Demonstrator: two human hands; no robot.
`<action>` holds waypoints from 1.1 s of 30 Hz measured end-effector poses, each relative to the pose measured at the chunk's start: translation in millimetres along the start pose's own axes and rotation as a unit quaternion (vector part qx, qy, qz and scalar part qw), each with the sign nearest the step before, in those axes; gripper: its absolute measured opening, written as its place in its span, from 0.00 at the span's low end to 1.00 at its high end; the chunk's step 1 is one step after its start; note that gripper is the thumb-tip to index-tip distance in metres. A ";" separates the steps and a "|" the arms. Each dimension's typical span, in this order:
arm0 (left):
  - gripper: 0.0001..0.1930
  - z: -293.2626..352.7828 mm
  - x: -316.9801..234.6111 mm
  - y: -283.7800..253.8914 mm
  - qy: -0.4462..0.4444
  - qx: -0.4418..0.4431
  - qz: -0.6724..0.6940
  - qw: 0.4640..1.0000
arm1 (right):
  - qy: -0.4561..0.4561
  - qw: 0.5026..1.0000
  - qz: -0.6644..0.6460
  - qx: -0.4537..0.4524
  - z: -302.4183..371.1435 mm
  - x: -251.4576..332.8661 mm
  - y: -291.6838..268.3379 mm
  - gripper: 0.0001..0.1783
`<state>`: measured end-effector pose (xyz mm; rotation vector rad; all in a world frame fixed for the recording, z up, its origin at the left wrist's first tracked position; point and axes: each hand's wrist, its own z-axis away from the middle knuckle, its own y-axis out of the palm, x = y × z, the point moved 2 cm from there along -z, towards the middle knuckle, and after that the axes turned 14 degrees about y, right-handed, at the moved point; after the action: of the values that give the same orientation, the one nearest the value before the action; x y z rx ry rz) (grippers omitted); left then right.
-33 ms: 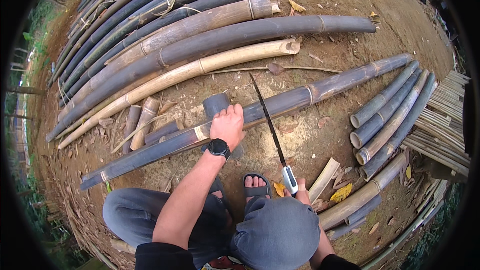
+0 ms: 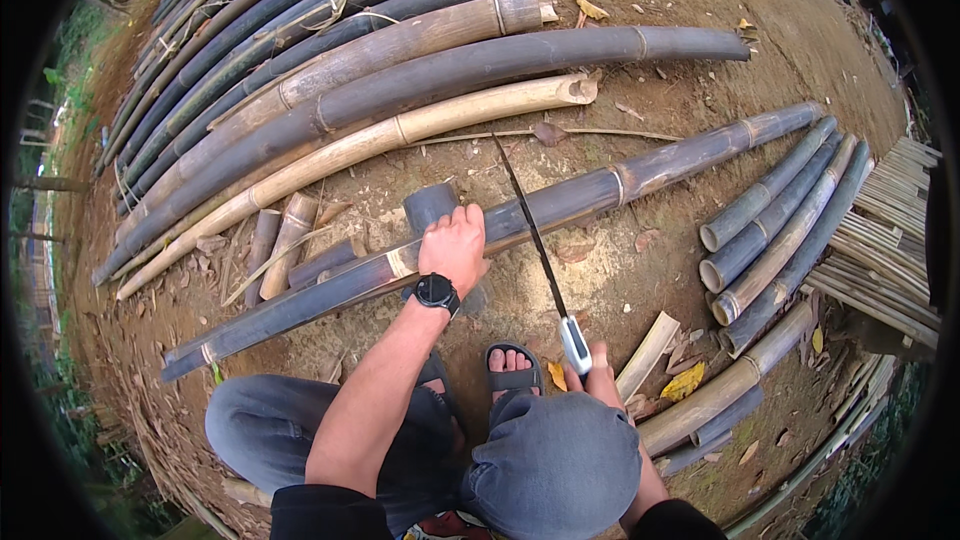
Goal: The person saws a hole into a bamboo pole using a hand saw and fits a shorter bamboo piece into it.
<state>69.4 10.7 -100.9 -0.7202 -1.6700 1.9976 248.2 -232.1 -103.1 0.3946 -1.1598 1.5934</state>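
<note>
A long dark bamboo pole (image 2: 575,202) lies slantwise in front of me, propped on a short dark bamboo piece (image 2: 430,206). My left hand (image 2: 453,252), wearing a black watch on the wrist, is closed around the pole just right of a pale joint. In my right hand (image 2: 598,380) is the white and grey handle of a hand saw (image 2: 541,252). Its thin dark blade crosses the pole to the right of my left hand, the tip pointing away from me. My right fingers are partly hidden by the handle and my knee.
Large bamboo poles (image 2: 480,55) are stacked at the far left. Several cut bamboo lengths (image 2: 765,230) lie at the right, beside a slatted bamboo platform (image 2: 880,240). Pale sawdust (image 2: 590,275) covers the dirt around the pole. A split bamboo strip (image 2: 647,355) lies near my right hand.
My right hand and the saw have moved slightly forward, away from me, and the blade tip reaches a little farther. My left hand stays on the pole.
</note>
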 end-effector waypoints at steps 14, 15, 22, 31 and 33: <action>0.28 -2.9 -0.6 -6.6 0.010 -0.004 0.018 1.000 | 0.056 0.997 0.036 0.031 -67.2 47.2 7.0 0.21; 0.28 -2.8 3.3 -4.9 0.004 0.002 0.023 1.000 | 0.057 0.997 0.037 0.033 -62.3 44.4 7.7 0.21; 0.31 3.1 -1.7 0.5 0.003 0.008 0.007 1.000 | -0.017 1.000 0.011 0.006 -7.2 -12.2 4.7 0.21; 0.31 -3.2 5.0 -7.3 -0.008 0.017 0.031 0.999 | 0.008 1.000 0.009 -0.002 6.9 -25.1 4.1 0.20; 0.30 5.2 1.3 3.1 -0.006 -0.005 -0.002 1.000 | 0.013 1.000 -0.009 0.000 5.5 -23.0 6.8 0.20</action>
<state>65.1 7.0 -103.3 -0.7082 -1.6873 1.9970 249.0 -249.0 -120.8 0.3824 -1.1346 1.5781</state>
